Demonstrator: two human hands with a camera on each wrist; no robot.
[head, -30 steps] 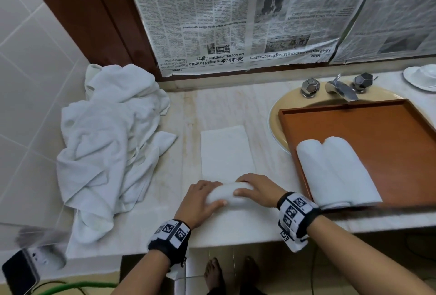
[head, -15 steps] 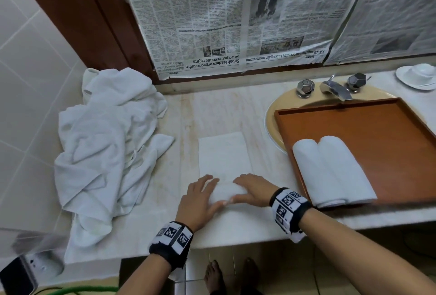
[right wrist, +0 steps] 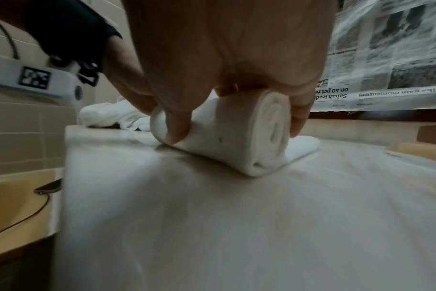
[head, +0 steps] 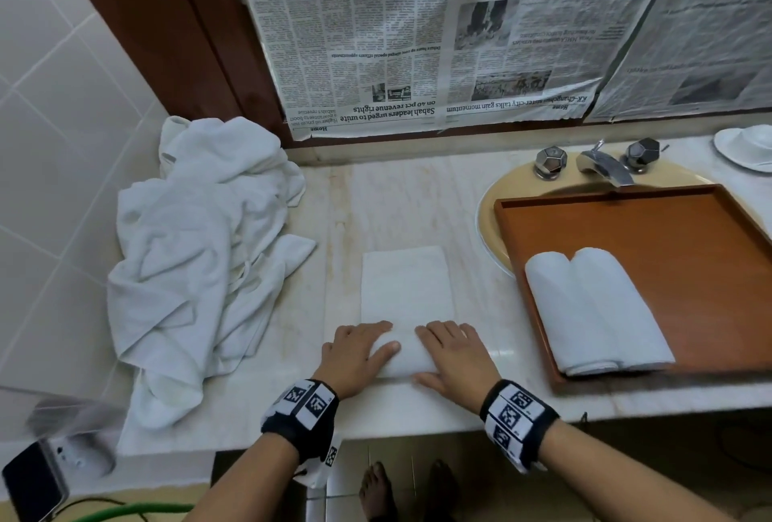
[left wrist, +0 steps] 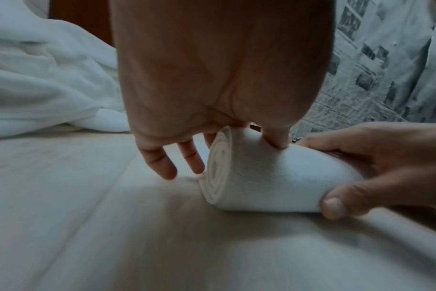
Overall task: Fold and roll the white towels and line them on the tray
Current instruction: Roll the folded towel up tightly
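**Third towel rolled at the counter's edge as the tray waits half filled**

A heap of unfolded white towels (head: 196, 267) is kept at nine o'clock on the marble counter (head: 334, 208), within reach yet clear of the working strip. At three o'clock, a wooden tray (head: 676, 237) is laid across the yellow basin (head: 493, 204), presumably so that finished rolls can be lifted straight over. Two rolled towels (head: 597, 308) are held in it, laid touching side by side against its near left corner; the rest of its floor is bare. At six o'clock, the folded towel (head: 407, 292) is being rolled away from the counter's edge, its flat tail stretched toward twelve. The roll is covered by the left hand (head: 359, 354) and the right hand (head: 453, 354), one near each end, fingers curved over the top and thumbs tucked against the near side, seemingly to keep the spiral tight and its ends level. About half the strip is judged still unrolled.
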